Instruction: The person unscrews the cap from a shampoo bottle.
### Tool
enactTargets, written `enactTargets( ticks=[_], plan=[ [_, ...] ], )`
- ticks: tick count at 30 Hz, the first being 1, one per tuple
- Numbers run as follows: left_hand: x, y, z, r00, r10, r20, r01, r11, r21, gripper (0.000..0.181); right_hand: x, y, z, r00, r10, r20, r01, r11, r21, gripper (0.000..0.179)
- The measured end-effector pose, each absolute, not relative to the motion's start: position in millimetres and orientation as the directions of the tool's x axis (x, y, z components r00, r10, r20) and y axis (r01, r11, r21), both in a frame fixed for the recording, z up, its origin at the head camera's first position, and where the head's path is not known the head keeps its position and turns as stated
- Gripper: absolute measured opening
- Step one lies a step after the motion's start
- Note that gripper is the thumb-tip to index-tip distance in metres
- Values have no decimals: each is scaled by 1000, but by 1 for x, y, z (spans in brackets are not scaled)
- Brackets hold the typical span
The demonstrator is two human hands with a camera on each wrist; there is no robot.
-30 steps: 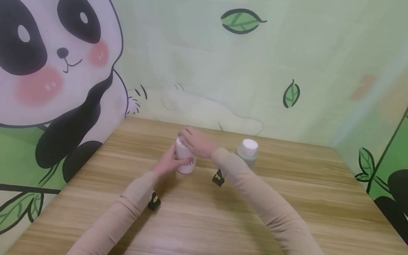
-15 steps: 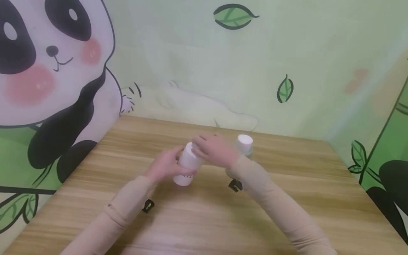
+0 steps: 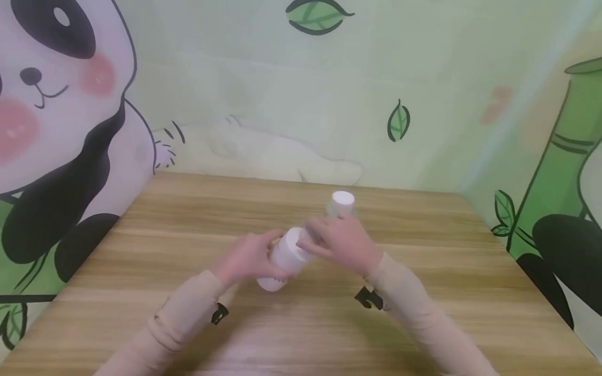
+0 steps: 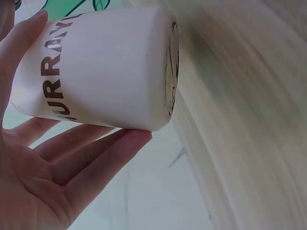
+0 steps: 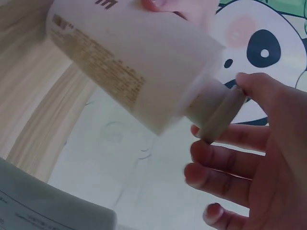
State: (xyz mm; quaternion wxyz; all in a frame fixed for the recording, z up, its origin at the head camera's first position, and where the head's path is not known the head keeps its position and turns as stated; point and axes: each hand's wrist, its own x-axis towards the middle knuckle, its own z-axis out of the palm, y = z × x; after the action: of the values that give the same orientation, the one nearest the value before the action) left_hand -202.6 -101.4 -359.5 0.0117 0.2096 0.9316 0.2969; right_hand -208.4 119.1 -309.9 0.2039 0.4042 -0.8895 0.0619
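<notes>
1. The held bottle is tilted over the table, its upper end leaning right.
2. Left of the held bottle: the left hand, thumb across its front, fingers behind.
3. At the held bottle's upper right end: the right hand, pinching its cap.
4. Behind and right of the held bottle: a second bottle, partly behind the right hand.
5. Behind the held bottle, past the table: the wall.
6. Far left of the held bottle: a drawn panda; far right, drawn bamboo.
</notes>
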Motion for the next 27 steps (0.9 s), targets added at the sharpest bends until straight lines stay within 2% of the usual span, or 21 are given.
enactTargets(
  ticks=[7, 12, 17, 22, 27],
  plan=[
    [-199, -99, -370, -898, 419, 132, 418, 722, 551, 80, -201, 123, -318, -596, -693, 406, -758, 652, 1, 31],
    [-201, -100, -373, -878, 442, 181, 467, 714, 522, 84, -202, 125, -324, -605, -682, 411, -771, 631, -86, 32],
    [-203, -101, -373, -861, 470, 196, 500, 707, 500, 84, -204, 128, -329, -582, -697, 418, -799, 585, -137, 36],
    [-205, -101, -372, -854, 486, 185, 509, 707, 490, 84, -207, 131, -331, -540, -715, 445, -827, 548, -123, 38],
    [-211, -104, -373, -849, 503, 164, 506, 682, 528, 85, -212, 133, -331, -417, -770, 483, -889, 455, -43, 39]
  ],
)
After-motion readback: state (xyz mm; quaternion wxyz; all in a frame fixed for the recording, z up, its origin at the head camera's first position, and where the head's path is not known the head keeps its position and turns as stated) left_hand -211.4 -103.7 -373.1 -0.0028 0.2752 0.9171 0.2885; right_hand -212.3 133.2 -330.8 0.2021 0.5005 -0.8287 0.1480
